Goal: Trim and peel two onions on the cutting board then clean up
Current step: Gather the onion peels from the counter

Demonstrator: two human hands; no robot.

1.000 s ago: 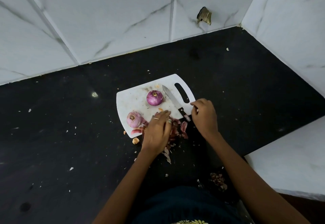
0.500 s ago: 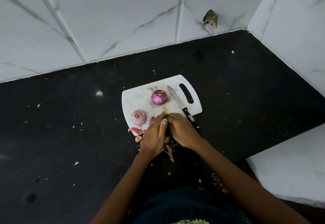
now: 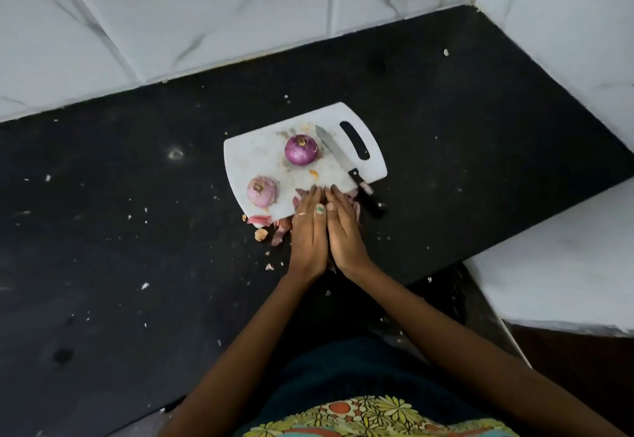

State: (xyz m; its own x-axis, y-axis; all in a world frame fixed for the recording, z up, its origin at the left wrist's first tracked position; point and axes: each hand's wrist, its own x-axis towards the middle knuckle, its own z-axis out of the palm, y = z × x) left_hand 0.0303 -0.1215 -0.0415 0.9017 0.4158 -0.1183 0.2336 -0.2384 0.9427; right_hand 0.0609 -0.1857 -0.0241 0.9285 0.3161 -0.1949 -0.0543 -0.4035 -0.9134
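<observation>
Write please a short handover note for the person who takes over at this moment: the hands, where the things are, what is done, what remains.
Left hand and right hand: side by side, fingers straight, cupped around the peel pile at the near edge of the cutting board.
Dark purple onion and paler onion: both on the board, looking peeled.
Knife: lying on the board, handle over its near edge, not held.
Loose peels lie on the black counter.
Done: trimming and peeling, apparently.
Left: gather and discard the peels, clear the scraps.

2 peeled onions (image 3: pixel 301 149) (image 3: pixel 262 191) on board (image 3: pixel 254 155)
</observation>
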